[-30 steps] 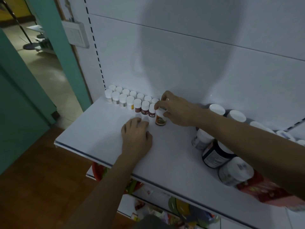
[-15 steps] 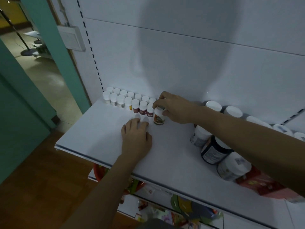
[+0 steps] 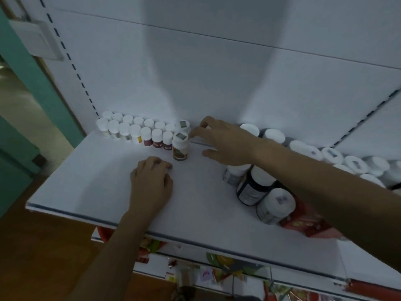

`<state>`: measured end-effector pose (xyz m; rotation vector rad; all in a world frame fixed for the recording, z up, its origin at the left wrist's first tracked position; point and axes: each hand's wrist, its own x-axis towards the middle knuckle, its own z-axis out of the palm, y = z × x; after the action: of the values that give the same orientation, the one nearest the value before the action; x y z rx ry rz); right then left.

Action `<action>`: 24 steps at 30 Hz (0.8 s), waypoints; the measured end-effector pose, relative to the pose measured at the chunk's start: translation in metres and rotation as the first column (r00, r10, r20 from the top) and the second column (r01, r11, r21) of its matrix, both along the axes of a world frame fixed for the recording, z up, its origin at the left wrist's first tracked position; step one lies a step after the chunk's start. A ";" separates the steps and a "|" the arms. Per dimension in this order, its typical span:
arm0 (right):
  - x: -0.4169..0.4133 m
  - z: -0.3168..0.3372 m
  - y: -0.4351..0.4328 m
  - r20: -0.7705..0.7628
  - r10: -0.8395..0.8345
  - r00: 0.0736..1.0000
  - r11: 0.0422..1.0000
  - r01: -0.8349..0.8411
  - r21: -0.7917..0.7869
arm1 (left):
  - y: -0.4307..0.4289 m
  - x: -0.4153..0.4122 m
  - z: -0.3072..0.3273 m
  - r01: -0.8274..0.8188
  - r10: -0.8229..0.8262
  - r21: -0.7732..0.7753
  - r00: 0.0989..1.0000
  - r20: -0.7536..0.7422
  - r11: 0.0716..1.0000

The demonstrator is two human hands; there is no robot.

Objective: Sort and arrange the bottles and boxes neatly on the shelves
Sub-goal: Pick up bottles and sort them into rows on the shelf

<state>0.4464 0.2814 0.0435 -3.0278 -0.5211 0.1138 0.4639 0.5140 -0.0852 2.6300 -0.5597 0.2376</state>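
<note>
Two rows of small white-capped bottles (image 3: 138,131) line the back of the white shelf (image 3: 86,181). At their right end stands an orange-labelled bottle (image 3: 180,148), upright, cap up, long axis vertical. The right hand (image 3: 225,142) is spread just beside it, gripping nothing. The left hand (image 3: 149,187) rests palm down on the shelf, fingers loosely curled.

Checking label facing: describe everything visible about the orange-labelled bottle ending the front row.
The orange-labelled bottle is small, pale and plastic-looking, with a white cap bearing a square sticker. It stands upright on the white shelf at the right end of the front row, next to a red-labelled bottle. Its label faces forward, print unreadable. The right hand has its fingertips beside the cap; contact cannot be told.
</note>
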 end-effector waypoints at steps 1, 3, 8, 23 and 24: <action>-0.010 0.006 -0.011 -0.034 -0.025 0.999 0.999 0.024 -0.025 | 0.001 -0.003 0.000 0.017 -0.017 -0.005 1.000 0.004 1.000; -0.033 0.018 -0.035 -0.077 -0.074 0.994 0.997 0.071 -0.035 | 0.003 -0.011 -0.001 0.046 -0.046 -0.003 0.999 -0.013 0.999; -0.083 0.037 -0.073 -0.012 -0.178 0.984 0.984 0.177 -0.002 | -0.018 -0.040 0.020 0.109 -0.123 -0.105 0.982 -0.140 0.988; -0.132 -0.007 -0.079 0.176 -0.139 0.974 0.989 0.127 0.080 | -0.133 -0.061 0.061 0.345 -0.392 -0.240 0.902 -0.183 0.907; -0.134 -0.007 -0.082 0.184 -0.150 0.971 0.977 0.118 0.177 | -0.130 -0.069 0.059 0.283 -0.329 -0.266 0.933 -0.145 0.921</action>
<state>0.3128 0.1994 0.0362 -2.9147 -0.3169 -0.2266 0.3953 0.3844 -0.0260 2.2593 -0.8128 -0.0391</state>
